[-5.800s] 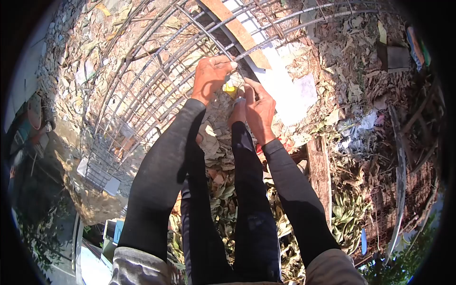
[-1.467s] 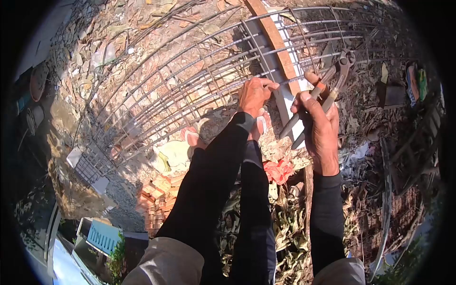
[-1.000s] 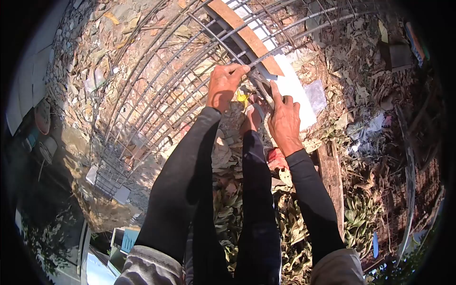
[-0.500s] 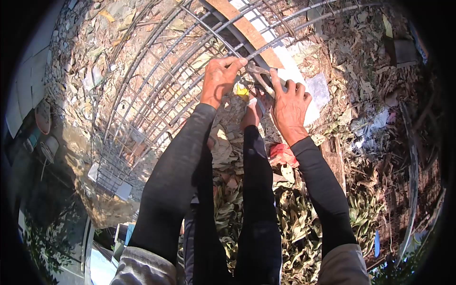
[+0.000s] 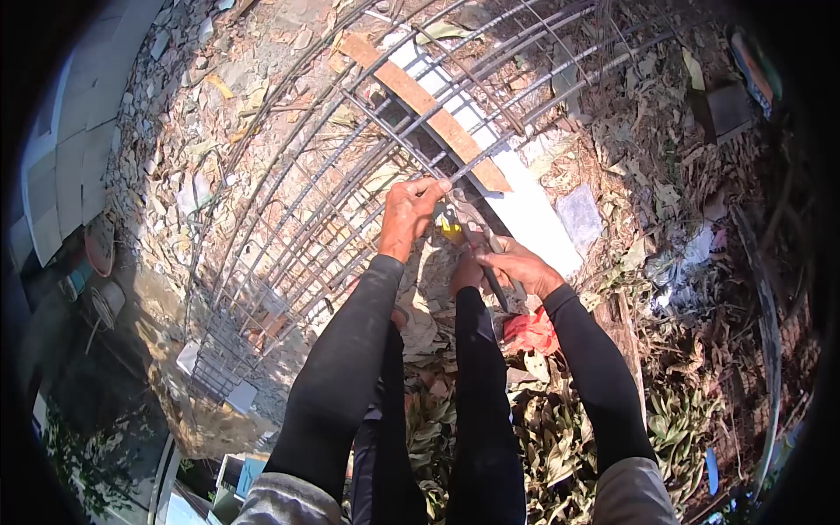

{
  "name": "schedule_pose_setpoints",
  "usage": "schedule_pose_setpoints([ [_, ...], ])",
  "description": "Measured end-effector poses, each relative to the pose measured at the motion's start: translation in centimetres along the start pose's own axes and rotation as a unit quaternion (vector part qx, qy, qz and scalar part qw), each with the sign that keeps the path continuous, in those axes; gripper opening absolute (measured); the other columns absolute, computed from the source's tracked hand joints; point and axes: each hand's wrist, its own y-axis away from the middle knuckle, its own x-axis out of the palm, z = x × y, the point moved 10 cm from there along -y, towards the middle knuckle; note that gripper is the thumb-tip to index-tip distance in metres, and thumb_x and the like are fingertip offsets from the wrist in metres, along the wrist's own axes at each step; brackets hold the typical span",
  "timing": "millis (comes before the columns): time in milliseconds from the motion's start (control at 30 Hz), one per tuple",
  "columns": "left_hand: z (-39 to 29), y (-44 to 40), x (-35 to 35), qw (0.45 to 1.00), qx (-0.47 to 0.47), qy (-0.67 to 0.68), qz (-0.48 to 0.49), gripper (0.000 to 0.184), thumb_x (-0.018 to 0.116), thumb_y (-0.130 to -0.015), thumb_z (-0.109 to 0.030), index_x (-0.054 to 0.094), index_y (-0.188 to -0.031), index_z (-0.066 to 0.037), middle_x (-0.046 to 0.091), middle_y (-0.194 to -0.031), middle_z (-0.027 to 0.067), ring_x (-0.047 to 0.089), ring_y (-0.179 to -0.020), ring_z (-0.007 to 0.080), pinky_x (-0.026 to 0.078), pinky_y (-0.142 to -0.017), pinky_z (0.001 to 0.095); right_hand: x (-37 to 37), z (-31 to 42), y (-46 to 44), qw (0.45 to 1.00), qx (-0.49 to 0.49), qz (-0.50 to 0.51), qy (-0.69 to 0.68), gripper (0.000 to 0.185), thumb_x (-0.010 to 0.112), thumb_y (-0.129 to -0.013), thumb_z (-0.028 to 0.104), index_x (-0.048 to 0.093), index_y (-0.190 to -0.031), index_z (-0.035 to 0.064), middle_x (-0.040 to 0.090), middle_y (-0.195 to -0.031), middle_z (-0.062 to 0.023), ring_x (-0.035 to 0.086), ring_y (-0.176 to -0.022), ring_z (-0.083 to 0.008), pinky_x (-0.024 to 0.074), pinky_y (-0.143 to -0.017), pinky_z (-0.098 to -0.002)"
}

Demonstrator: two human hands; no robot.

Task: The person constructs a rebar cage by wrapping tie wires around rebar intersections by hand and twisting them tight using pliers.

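My left hand (image 5: 407, 214) is closed in a pinch at a crossing of the steel rebar cage (image 5: 341, 171); whatever lies between thumb and finger is too small to make out. Just below and to the right, my right hand (image 5: 522, 268) grips a pair of pincers (image 5: 487, 261) by the handles. The tool points up towards the crossing, with its head close to the left fingertips. A small yellow thing (image 5: 451, 229) shows beside the pincers' head. My foot (image 5: 467, 273) is on the ground behind the tool, partly covered by it.
A brown wooden strip (image 5: 424, 105) and a white board (image 5: 534, 206) run beneath the bars. Red plastic (image 5: 530, 332) lies by my right wrist. Dry leaves (image 5: 560, 398) and rubble cover the ground; a long branch (image 5: 766, 332) lies at right. Pale panels (image 5: 74, 149) stand at left.
My right hand has drawn the pincers down and back from the bar crossing, and its fingers have closed further round the handles. My left hand keeps its pinch at the crossing. The view has shifted.
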Motion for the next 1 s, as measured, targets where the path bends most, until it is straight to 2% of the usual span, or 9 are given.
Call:
schedule_pose_setpoints([
  [100, -0.1, -0.1, 0.2, 1.0, 0.001, 0.02, -0.004, 0.041, 0.078, -0.095, -0.039, 0.08, -0.099, 0.001, 0.049, -0.06, -0.0086, 0.034, -0.051, 0.0026, 0.023, -0.047, 0.0273, -1.9, 4.1, 3.7, 0.914, -0.17, -0.19, 0.315, 0.06, 0.083, -0.087, 0.026, 0.053, -0.133, 0.004, 0.067, -0.083, -0.0096, 0.067, -0.072, -0.0243, 0.0555, -0.067, -0.0418],
  [267, 1.3, -0.7, 0.5, 0.998, -0.009, 0.055, 0.001, 0.042, 0.08, -0.093, -0.039, 0.079, -0.099, 0.002, 0.047, -0.059, -0.01, 0.031, -0.049, 0.0013, 0.02, -0.045, 0.0265, 0.4, 8.8, 9.4, 0.531, -0.242, -0.419, 0.695, 0.052, 0.075, -0.09, 0.038, 0.057, -0.122, 0.0022, 0.061, -0.093, -0.013, 0.068, -0.082, -0.0352, 0.0556, -0.068, -0.0482],
  [400, 1.1, -0.8, 0.5, 0.998, -0.004, 0.066, 0.007, 0.043, 0.079, -0.093, -0.038, 0.078, -0.101, 0.004, 0.04, -0.053, -0.0085, 0.03, -0.044, 0.0029, 0.02, -0.043, 0.0274, -1.5, 5.8, 6.9, 0.643, -0.196, -0.389, 0.63, 0.045, 0.073, -0.097, 0.045, 0.058, -0.11, 0.0049, 0.057, -0.075, -0.005, 0.059, -0.061, -0.028, 0.0506, -0.057, -0.0394],
  [467, 1.1, -0.2, 0.6, 0.998, -0.011, 0.066, 0.014, 0.044, 0.078, -0.094, -0.039, 0.078, -0.101, 0.004, 0.041, -0.053, -0.0082, 0.03, -0.045, 0.0028, 0.02, -0.044, 0.0271, -3.1, -2.7, 2.3, 0.957, -0.03, -0.174, 0.231, 0.042, 0.069, -0.101, 0.042, 0.059, -0.115, 0.0039, 0.057, -0.074, -0.0022, 0.059, -0.058, -0.0208, 0.0507, -0.055, -0.0332],
  [500, 0.6, 0.1, 0.5, 0.998, -0.014, 0.061, 0.016, 0.045, 0.079, -0.094, -0.041, 0.078, -0.099, 0.004, 0.045, -0.056, -0.0087, 0.031, -0.047, 0.0018, 0.02, -0.045, 0.026, -0.4, -4.7, 1.6, 0.997, 0.057, -0.042, -0.006, 0.041, 0.067, -0.103, 0.041, 0.059, -0.118, 0.0035, 0.057, -0.074, -0.0008, 0.059, -0.057, -0.0171, 0.0507, -0.054, -0.03],
  [633, 0.3, -0.3, 0.3, 0.999, -0.001, 0.03, 0.013, 0.049, 0.077, -0.094, -0.045, 0.078, -0.097, 0.004, 0.048, -0.06, -0.0091, 0.034, -0.051, 0.0016, 0.021, -0.047, 0.0257, -0.2, -0.2, 4.3, 0.996, 0.025, -0.079, 0.038, 0.046, 0.072, -0.101, 0.035, 0.06, -0.134, 0.0047, 0.063, -0.073, 0.0029, 0.062, -0.065, -0.0084, 0.0498, -0.058, -0.025],
  [700, 1.1, -0.7, 0.2, 0.999, -0.015, 0.02, 0.032, 0.051, 0.077, -0.094, -0.047, 0.079, -0.098, 0.004, 0.059, -0.066, -0.0042, 0.045, -0.056, 0.0041, 0.032, -0.051, 0.026, -1.1, 2.8, 4.9, 0.95, -0.047, -0.146, 0.271, 0.04, 0.082, -0.09, 0.025, 0.07, -0.121, 0.0027, 0.071, -0.083, -0.0012, 0.063, -0.068, -0.0086, 0.0531, -0.069, -0.0291],
  [800, 2.5, -1.6, 0.3, 0.998, -0.033, 0.018, 0.044, 0.051, 0.078, -0.094, -0.047, 0.079, -0.105, 0.003, 0.073, -0.081, 0.0043, 0.063, -0.07, 0.0083, 0.05, -0.062, 0.0261, -0.6, 3.5, 5.2, 0.955, -0.106, -0.143, 0.237, 0.04, 0.078, -0.09, 0.019, 0.067, -0.124, 0.0009, 0.072, -0.09, -0.0052, 0.063, -0.068, -0.0092, 0.052, -0.063, -0.028],
  [1000, 2.3, -1.8, 0.6, 0.997, -0.041, 0.039, 0.06, 0.053, 0.08, -0.093, -0.046, 0.077, -0.11, 0.004, 0.076, -0.09, 0.0073, 0.074, -0.086, 0.0148, 0.055, -0.069, 0.0289, -0.1, -0.6, 3.8, 0.998, 0.05, 0.035, -0.018, 0.038, 0.07, -0.091, 0.021, 0.062, -0.122, -0.0006, 0.066, -0.087, -0.0079, 0.066, -0.069, -0.0185, 0.0535, -0.061, -0.0335],
])
